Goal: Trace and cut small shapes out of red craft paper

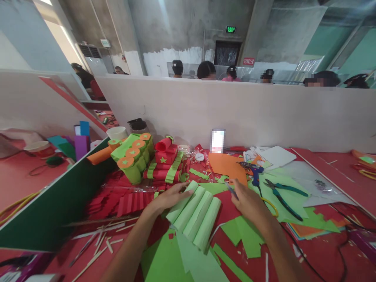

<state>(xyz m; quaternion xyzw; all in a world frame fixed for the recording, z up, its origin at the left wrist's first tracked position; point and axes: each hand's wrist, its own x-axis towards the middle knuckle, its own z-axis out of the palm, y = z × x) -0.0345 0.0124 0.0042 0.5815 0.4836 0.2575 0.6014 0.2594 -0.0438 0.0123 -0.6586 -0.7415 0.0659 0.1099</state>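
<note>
White partition edges the crowded red table, left hand holding pale-green paper rolls, right hand a slim tool.

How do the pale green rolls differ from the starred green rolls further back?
The pale green rolls are lighter than the yellowish starred rolls. The starred rolls carry orange discs with stars; the pale green rolls show none. The left hand touches the pale green rolls, not the starred rolls. Both form rows, side by side.
</note>
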